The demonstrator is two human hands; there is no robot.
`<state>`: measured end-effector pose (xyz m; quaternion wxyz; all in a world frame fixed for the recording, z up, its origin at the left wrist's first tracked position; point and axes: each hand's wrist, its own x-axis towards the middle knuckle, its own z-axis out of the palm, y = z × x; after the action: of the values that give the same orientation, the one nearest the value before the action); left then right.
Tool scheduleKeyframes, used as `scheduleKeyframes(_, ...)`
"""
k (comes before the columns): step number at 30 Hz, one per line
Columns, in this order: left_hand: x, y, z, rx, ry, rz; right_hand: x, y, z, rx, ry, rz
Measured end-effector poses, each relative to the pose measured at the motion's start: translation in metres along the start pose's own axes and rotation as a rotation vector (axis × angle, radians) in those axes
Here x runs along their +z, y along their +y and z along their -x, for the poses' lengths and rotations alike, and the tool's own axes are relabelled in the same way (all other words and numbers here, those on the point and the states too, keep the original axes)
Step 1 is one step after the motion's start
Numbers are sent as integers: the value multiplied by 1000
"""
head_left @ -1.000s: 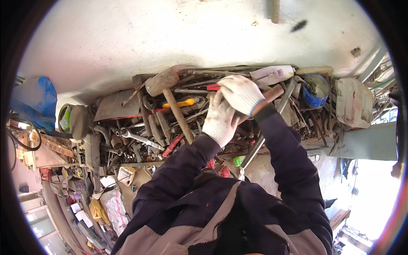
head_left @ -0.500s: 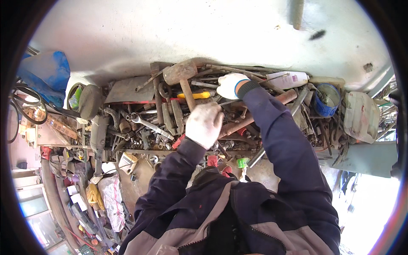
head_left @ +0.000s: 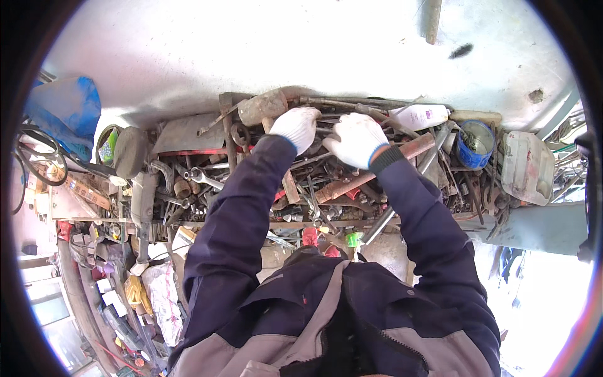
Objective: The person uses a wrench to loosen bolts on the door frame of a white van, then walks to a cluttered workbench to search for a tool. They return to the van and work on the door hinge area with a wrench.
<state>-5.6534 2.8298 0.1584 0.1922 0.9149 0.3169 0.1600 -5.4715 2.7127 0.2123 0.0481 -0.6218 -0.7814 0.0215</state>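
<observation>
Both my hands wear white knitted gloves and work at the back of a long heap of tools. My left hand (head_left: 295, 130) is over the handle of a wooden mallet (head_left: 261, 108), its fingers curled among thin metal rods. Close to its right, my right hand (head_left: 358, 139) is bent closed over the heap, thumb side toward the left. What either hand grips is hidden beneath the gloves. Below them lie a rusty pipe (head_left: 370, 168), combination wrenches and sockets. A chrome wrench (head_left: 207, 180) rests beside my left sleeve.
A white plastic bottle (head_left: 419, 116), a blue bucket (head_left: 475, 146) and a dirty plastic jug (head_left: 527, 168) stand at the right. A pale wall (head_left: 251, 50) rises behind the heap. At the left are a blue bag (head_left: 63, 116) and a grey angled tool (head_left: 144, 195).
My left hand has moved away and right, from the front of the mallet handle to the back of the heap. My right hand has shifted slightly nearer. The yellow-handled tool is now hidden.
</observation>
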Motion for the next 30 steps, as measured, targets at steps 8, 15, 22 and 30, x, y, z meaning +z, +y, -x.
scheduleKeyframes(8, 37, 11, -29, -34, -179, -270, 34, 6, 15, -56, 409, -16)
scheduleKeyframes(15, 31, 10, -27, -54, -96, -245, 35, 11, 23, -121, 483, -35)
scheduleKeyframes(22, 28, 6, -14, 77, -111, -173, 35, 4, 26, -35, 579, -133)
scheduleKeyframes(30, 45, 22, -67, 170, -422, -185, 33, 8, 26, -58, 506, -119)
